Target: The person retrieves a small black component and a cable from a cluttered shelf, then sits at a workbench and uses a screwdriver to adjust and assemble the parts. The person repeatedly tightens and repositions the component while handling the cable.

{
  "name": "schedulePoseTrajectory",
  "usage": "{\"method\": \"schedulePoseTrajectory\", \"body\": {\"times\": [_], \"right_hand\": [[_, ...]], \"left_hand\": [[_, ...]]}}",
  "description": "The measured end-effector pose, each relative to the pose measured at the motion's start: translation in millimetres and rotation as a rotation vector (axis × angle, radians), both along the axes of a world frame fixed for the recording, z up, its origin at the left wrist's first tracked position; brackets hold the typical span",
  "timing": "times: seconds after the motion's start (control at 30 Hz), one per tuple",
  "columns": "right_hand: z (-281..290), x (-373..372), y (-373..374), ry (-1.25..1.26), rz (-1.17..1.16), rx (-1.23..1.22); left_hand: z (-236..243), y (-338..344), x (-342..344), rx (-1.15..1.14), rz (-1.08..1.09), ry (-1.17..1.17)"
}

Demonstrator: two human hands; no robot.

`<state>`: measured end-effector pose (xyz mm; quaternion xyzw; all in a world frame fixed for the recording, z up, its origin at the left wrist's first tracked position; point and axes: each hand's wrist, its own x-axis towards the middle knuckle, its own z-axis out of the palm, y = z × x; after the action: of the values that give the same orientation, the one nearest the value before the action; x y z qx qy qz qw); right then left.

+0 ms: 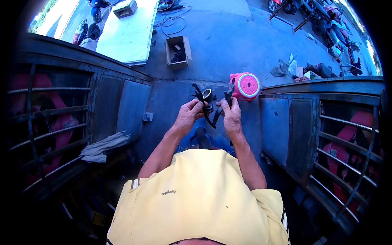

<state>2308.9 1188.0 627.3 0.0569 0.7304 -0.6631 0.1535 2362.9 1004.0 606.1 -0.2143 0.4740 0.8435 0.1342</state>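
My left hand (188, 115) is closed around a black bracket-like part (198, 94). Against that part sits a round black piece with a pale rim (207, 94), its opening facing up. My right hand (232, 117) pinches another black part (228, 95), which is slim and upright. Between the hands a black curved strip (213, 121) hangs down; whether it joins the two parts, I cannot tell. Both hands are held out in front of my body, above the floor. Fingers partly cover the lower ends of the parts.
A pink round stool (248, 86) stands just beyond my right hand. Farther off is an open cardboard box (188, 51) with dark items inside. Metal doors (134, 102) with barred panels flank both sides; a grey cloth (105, 148) hangs on the left one. Motorbikes (326, 20) stand far right.
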Motion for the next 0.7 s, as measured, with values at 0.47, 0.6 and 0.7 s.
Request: {"method": "schedulePoseTrajectory", "body": {"times": [0.47,0.6,0.7], "right_hand": [[8,-224,-69,0.397,0.114,0.44],[-6,-322,-82,0.485,0.161,0.321],[7,-401,-86,0.412,0.172,0.198]], "left_hand": [[4,-25,-292,-0.106,-0.029,0.144],[8,-42,-379,-0.026,0.069,0.061],[4,-51,-439,0.03,0.289,0.047]]}}
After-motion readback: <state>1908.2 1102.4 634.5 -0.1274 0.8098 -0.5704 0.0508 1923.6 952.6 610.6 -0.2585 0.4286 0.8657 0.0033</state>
